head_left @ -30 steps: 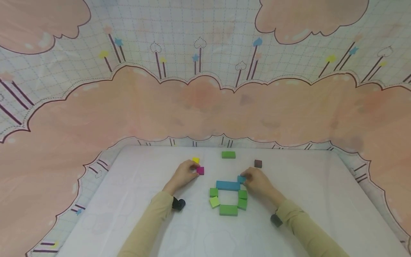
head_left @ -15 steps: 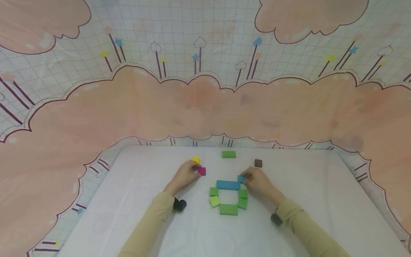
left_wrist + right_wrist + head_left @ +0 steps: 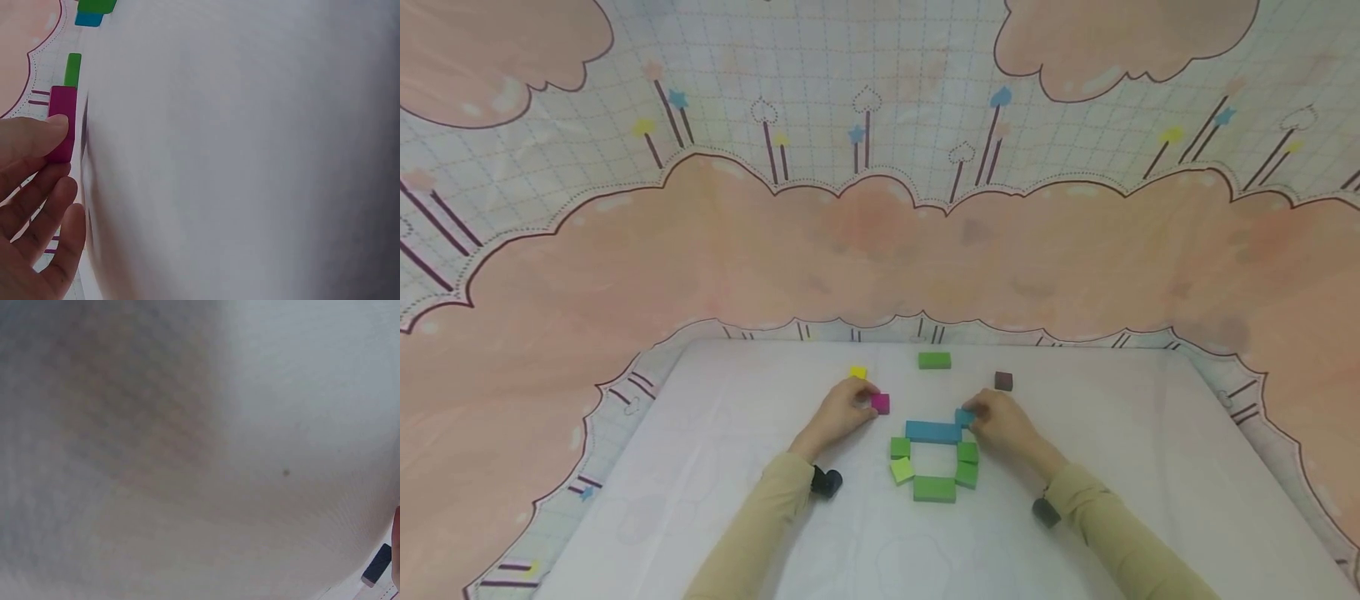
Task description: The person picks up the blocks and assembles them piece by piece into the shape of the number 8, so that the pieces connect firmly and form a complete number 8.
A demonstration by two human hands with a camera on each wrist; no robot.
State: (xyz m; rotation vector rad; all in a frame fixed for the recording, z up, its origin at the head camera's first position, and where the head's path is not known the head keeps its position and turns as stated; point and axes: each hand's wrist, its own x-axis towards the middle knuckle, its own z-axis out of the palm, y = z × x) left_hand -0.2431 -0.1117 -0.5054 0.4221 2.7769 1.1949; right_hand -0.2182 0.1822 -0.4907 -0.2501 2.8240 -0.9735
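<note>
My left hand (image 3: 838,414) pinches a magenta block (image 3: 881,404) between thumb and fingers, left of and above the ring of blocks. In the left wrist view the thumb presses on the face of the magenta block (image 3: 62,125). With its fingertips my right hand (image 3: 1003,423) pinches a small blue block (image 3: 964,417) at the right end of a long blue block (image 3: 933,432). Below that lie green blocks (image 3: 900,448) on both sides, a tilted lime block (image 3: 902,472) at left and a longer green block (image 3: 934,489) at the bottom. The right wrist view barely catches a finger.
A yellow block (image 3: 858,372) lies just behind my left hand. Farther back are a green block (image 3: 935,361) and, to the right, a dark brown block (image 3: 1003,381). All rest on a white-covered table (image 3: 640,492) before a patterned cloth backdrop (image 3: 880,258).
My left hand has moved slightly right and toward me, carrying the magenta block closer to the long blue block. My right hand and the blue block have stayed in place.
</note>
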